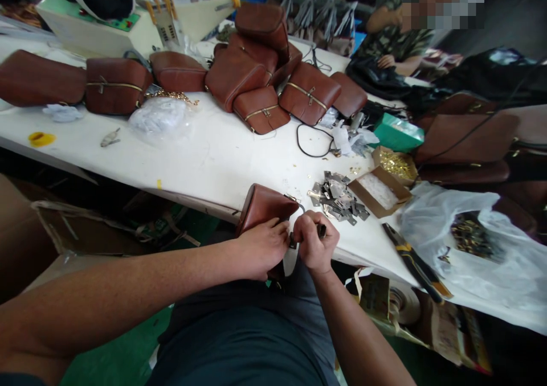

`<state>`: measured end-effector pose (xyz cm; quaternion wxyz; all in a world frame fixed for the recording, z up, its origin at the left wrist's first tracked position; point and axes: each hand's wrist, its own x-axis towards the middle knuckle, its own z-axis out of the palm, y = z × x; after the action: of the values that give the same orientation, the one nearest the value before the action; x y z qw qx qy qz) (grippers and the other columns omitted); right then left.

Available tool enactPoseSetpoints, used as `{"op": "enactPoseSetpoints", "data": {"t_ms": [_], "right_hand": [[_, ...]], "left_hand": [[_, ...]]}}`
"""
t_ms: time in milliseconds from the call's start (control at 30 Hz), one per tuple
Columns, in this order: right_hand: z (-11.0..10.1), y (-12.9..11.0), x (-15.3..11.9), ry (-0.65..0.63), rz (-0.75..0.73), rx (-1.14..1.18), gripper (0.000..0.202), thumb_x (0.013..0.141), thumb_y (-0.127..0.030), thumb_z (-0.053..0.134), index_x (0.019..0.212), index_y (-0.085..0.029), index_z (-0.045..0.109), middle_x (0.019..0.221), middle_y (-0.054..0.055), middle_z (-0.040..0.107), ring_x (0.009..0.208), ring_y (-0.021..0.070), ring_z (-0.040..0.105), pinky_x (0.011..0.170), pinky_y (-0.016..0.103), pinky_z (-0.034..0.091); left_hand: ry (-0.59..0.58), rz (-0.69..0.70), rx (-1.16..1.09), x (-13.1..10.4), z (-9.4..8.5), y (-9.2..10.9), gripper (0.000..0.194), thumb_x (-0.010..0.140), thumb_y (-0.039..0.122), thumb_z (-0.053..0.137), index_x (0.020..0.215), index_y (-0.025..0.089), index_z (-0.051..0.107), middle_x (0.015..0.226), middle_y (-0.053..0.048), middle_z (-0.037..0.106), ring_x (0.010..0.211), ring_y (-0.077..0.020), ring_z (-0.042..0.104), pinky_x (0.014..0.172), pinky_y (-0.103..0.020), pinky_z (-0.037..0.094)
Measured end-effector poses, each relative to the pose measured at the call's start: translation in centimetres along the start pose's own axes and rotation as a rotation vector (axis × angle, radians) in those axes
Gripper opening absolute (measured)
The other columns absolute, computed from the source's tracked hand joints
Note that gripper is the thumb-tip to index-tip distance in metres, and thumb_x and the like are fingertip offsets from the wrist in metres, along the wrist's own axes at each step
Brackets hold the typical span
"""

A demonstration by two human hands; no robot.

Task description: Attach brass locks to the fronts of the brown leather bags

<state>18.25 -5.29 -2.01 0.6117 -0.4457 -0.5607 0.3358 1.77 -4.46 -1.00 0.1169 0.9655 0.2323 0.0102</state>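
Note:
A brown leather bag (267,204) lies at the front edge of the white table, close to my body. My left hand (265,249) presses on the bag with its fingers together over the leather. Just to its right, my right hand (315,239) is closed in a fist around a dark tool handle (321,231), whose end shows above the fingers. The tool's other end is hidden. Between the hands is a pale flap or strip (290,259). A pile of flat metal pieces (338,197) sits beyond my right hand.
Several finished-looking brown bags (258,73) stand along the back. At the right are cardboard boxes (379,191), a green box (398,132), black-yellow pliers (414,261) and a plastic bag (513,249) with metal parts. A pale machine (106,30) stands back left. Another person (391,44) sits across.

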Motion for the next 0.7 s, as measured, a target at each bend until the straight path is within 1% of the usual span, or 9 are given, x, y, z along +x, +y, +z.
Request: {"op": "enactPoseSetpoints", "data": {"t_ms": [133,233,300,400,500,533,600,667,700], "right_hand": [[-0.2,0.8,0.1,0.047,-0.02,0.093,0.035,0.1,-0.036,0.062,0.069,-0.023,0.051,0.06,-0.003,0.051,0.052,0.0134,0.048,0.055,0.03,0.041],[-0.4,0.6,0.1,0.037,0.014,0.07,0.037,0.099,-0.038,0.063,0.068,-0.023,0.051,0.059,-0.004,0.052,0.053,0.0133,0.047,0.056,0.029,0.041],[-1.0,0.2,-0.1,0.02,0.071,0.021,0.039,0.099,-0.04,0.064,0.066,-0.023,0.05,0.057,-0.004,0.052,0.053,0.0131,0.047,0.057,0.029,0.041],[-2.9,-0.4,-1.9,0.053,0.239,-0.112,0.044,0.097,-0.047,0.066,0.065,-0.022,0.051,0.054,-0.004,0.052,0.051,0.0125,0.046,0.055,0.027,0.041],[-4.3,0.3,-5.7,0.094,0.522,-0.267,0.044,0.085,-0.057,0.076,0.069,-0.021,0.057,0.052,-0.005,0.051,0.047,0.0121,0.044,0.048,0.025,0.036],[-4.4,0.8,-7.1,0.079,0.612,-0.267,0.043,0.081,-0.059,0.079,0.074,-0.02,0.061,0.053,-0.005,0.053,0.048,0.0126,0.045,0.046,0.025,0.036],[-4.0,1.9,-9.5,0.036,0.76,-0.173,0.047,0.076,-0.062,0.08,0.089,-0.018,0.069,0.056,-0.004,0.055,0.049,0.014,0.047,0.045,0.026,0.038],[-3.3,2.4,-10.7,0.043,0.822,-0.052,0.053,0.076,-0.062,0.079,0.101,-0.017,0.072,0.059,-0.004,0.056,0.049,0.014,0.046,0.046,0.026,0.039],[-3.3,2.3,-10.6,0.05,0.807,-0.017,0.052,0.075,-0.06,0.08,0.102,-0.017,0.072,0.061,-0.004,0.057,0.05,0.0136,0.046,0.047,0.026,0.04]], "left_hand": [[0.011,-0.001,0.028,0.1,0.4,0.0,0.099,0.062,0.039,0.091,0.141,-0.002,0.049,0.147,-0.029,0.054,0.141,-0.0403,0.044,0.124,-0.046,0.023],[0.005,0.003,0.015,0.1,0.3,0.1,0.098,0.062,0.037,0.09,0.143,0.002,0.049,0.149,-0.026,0.054,0.142,-0.0393,0.044,0.124,-0.045,0.024],[-0.02,-0.008,0.037,0.2,-0.1,0.2,0.098,0.061,0.04,0.09,0.142,0.002,0.05,0.15,-0.027,0.053,0.141,-0.0391,0.045,0.123,-0.045,0.025],[-0.062,-0.011,0.102,0.1,-0.5,0.4,0.097,0.062,0.047,0.089,0.138,-0.002,0.054,0.15,-0.03,0.053,0.143,-0.0403,0.044,0.124,-0.046,0.025],[-0.086,0.0,0.142,0.2,-0.3,0.6,0.097,0.064,0.053,0.087,0.137,-0.003,0.056,0.151,-0.032,0.051,0.146,-0.0403,0.042,0.124,-0.047,0.024],[-0.091,0.0,0.15,0.2,-0.2,0.7,0.099,0.064,0.055,0.087,0.137,-0.003,0.056,0.152,-0.032,0.05,0.146,-0.0399,0.042,0.124,-0.046,0.024],[-0.097,-0.006,0.16,0.2,0.0,0.8,0.102,0.062,0.058,0.088,0.138,-0.003,0.056,0.152,-0.031,0.05,0.147,-0.0386,0.041,0.123,-0.045,0.025],[-0.082,-0.017,0.164,0.2,-0.2,1.0,0.102,0.061,0.062,0.089,0.135,0.0,0.058,0.15,-0.029,0.054,0.145,-0.0373,0.043,0.121,-0.043,0.027],[-0.061,-0.021,0.159,0.2,-0.6,1.1,0.1,0.061,0.066,0.089,0.133,0.003,0.06,0.147,-0.027,0.057,0.142,-0.0369,0.046,0.119,-0.043,0.029]]}}
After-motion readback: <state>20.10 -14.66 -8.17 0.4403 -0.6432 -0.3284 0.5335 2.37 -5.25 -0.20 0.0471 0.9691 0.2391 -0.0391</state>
